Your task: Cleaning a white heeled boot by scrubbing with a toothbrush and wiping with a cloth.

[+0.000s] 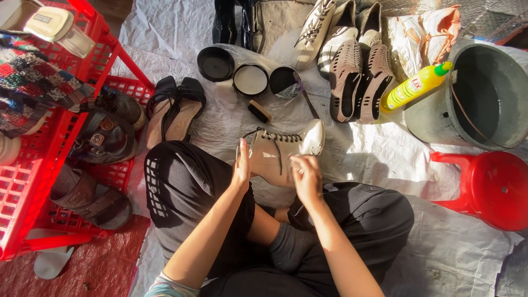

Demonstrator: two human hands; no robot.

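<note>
Head view: red crate (33, 181) of brown sandals (91, 198), hands (306, 177) on boot (280, 151).

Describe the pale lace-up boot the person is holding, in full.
The boot is cream or off-white, of smooth leather-like material, glossy at its pointed toe, which faces right. Dark laces cross a row of eyelets along its top, loose toward the ankle end. It lies tipped on its side above the person's lap, over the white sheet. The left hand braces the ankle opening, while the right hand rests against the near side; whether it holds something is unclear. The sole and heel are hidden.
</note>
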